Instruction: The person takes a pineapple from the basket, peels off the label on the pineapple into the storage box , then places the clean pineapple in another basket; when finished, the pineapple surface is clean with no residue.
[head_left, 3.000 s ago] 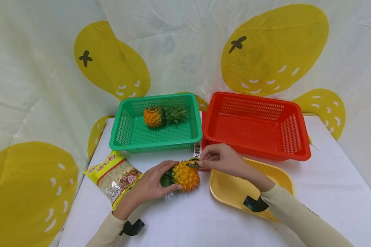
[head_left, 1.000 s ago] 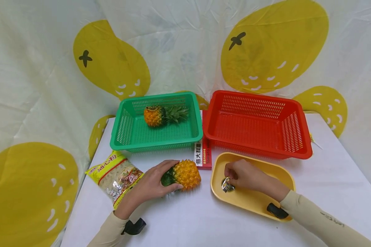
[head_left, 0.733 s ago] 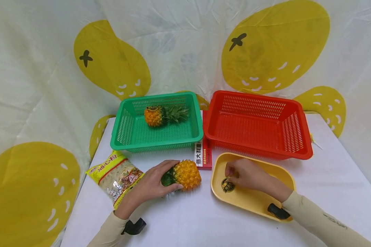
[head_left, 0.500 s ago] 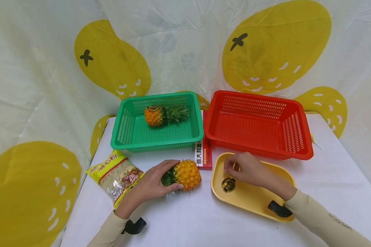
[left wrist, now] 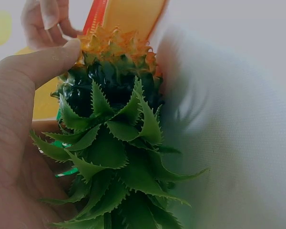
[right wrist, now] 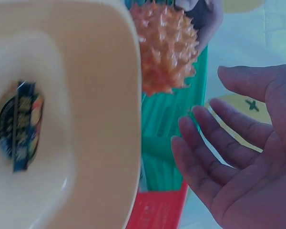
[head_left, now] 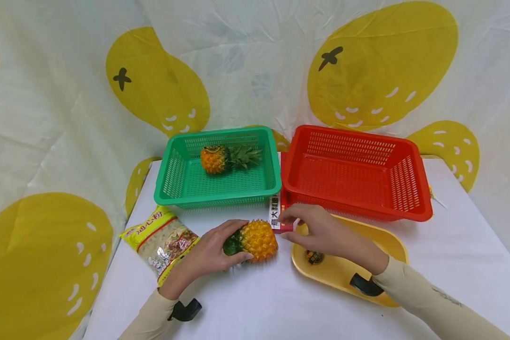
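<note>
My left hand (head_left: 214,248) grips a toy pineapple (head_left: 257,240) lying on the white table, fingers curled round its green crown end (left wrist: 119,157). My right hand (head_left: 312,230) hovers just right of the pineapple's orange body, over the near-left corner of the yellow tray (head_left: 393,243). Its fingertips reach toward the end of a small red box (head_left: 275,215). In the right wrist view that hand (right wrist: 238,157) is open, fingers relaxed and holding nothing. A round dark sticker (head_left: 313,257) lies flat in the tray (right wrist: 86,143), also seen as the sticker (right wrist: 16,126) up close.
A green basket (head_left: 170,182) at the back holds a second pineapple (head_left: 214,159). A red basket (head_left: 420,189) stands to its right. A yellow pasta bag (head_left: 161,238) lies left of my left hand. A patterned cloth hangs behind the table.
My right hand set the round sticker down in the yellow tray, let go, and moved left toward the pineapple and red box. My left hand and the pineapple stayed put.
</note>
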The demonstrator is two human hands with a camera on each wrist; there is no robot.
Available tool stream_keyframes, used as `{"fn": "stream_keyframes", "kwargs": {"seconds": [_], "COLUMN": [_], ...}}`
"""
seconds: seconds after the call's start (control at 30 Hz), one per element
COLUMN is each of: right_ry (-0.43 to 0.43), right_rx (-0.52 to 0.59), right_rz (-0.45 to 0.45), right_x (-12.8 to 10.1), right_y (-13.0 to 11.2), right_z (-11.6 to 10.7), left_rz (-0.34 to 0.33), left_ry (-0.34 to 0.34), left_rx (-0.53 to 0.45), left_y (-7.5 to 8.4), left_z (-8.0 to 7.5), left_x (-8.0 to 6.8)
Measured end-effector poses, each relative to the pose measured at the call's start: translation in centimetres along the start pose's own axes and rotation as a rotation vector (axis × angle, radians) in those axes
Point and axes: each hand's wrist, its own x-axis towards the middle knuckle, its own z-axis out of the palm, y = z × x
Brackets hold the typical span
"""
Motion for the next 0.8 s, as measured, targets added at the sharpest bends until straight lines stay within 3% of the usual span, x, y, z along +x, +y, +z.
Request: {"fn": "stream_keyframes", "kwargs": {"seconds": [0.2,0.8], "right_ry": [-0.041,-0.154], "right_rx": [-0.077,-0.104], "right_rz": [-0.024,-0.023], "right_x": [1.3,3.7], "right_y": [-1.1,-1.6], "right_z": [1.4,4.9], "left_rz": [0.024,0.055], "left_ry": [0.0,0.007], "left_rx": [-0.005,0.005], "left_y": [-0.1,-0.5], "left_z": [0.0,0.1], "left_x": [0.0,0.0]}}
